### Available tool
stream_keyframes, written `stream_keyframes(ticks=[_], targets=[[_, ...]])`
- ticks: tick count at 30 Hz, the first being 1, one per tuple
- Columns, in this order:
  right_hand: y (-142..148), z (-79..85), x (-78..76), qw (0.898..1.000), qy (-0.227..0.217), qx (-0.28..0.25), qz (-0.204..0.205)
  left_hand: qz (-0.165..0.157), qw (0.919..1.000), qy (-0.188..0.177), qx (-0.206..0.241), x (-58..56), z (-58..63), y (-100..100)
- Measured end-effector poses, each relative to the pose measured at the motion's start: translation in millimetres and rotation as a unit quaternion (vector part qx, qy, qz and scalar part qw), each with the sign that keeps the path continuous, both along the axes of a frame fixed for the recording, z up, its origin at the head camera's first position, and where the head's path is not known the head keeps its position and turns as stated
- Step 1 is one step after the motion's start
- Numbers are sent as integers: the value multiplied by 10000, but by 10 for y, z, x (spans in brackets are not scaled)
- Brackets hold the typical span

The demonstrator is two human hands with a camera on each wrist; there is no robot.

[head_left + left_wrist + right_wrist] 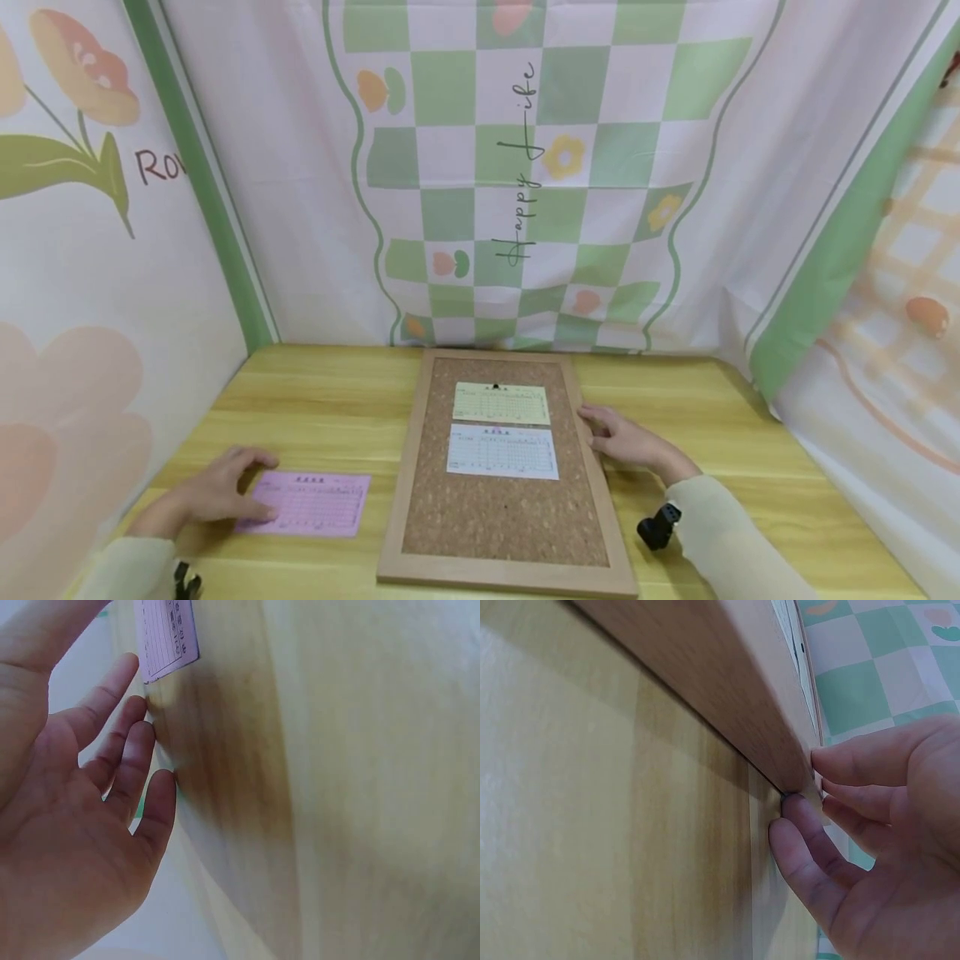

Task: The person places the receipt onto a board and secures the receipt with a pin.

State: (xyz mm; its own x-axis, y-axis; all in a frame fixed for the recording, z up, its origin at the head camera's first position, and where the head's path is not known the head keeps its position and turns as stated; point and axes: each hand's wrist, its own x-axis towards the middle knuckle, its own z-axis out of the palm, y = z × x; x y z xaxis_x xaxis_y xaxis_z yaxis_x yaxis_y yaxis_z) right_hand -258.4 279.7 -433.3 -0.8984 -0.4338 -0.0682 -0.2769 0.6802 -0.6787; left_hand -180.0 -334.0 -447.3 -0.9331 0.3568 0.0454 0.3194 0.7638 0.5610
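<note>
At the left, a pink printed form slip (318,504) lies on the table. My left hand (217,496) rests at its left end, thumb over the slip and the other fingers loosely spread; in the left wrist view, that hand (97,780) shows an unfilled palm beside the slip's corner (169,637). A wood-framed corkboard (502,525) lies in the middle. My right hand (630,437) holds its right edge, and the right wrist view has the fingertips (784,832) at the side of the wooden frame (705,667).
A yellow form slip (501,404) is fixed on the board by a black pin (496,386). Below it hangs a white form slip (502,454) with a pink pin at its top. Printed curtains (525,167) rise behind the wooden table (322,392) and along both sides.
</note>
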Motion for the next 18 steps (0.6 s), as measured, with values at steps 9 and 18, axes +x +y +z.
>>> stream_keyframes(ticks=[9, 18], targets=[[6, 4, -1, 10000, -43, -46, 34, 5, 9999, -86, -77, -23, 3, 4], [8, -7, -13, 10000, 27, -25, 51, 1, 9994, -342, -43, -47, 50, 38]])
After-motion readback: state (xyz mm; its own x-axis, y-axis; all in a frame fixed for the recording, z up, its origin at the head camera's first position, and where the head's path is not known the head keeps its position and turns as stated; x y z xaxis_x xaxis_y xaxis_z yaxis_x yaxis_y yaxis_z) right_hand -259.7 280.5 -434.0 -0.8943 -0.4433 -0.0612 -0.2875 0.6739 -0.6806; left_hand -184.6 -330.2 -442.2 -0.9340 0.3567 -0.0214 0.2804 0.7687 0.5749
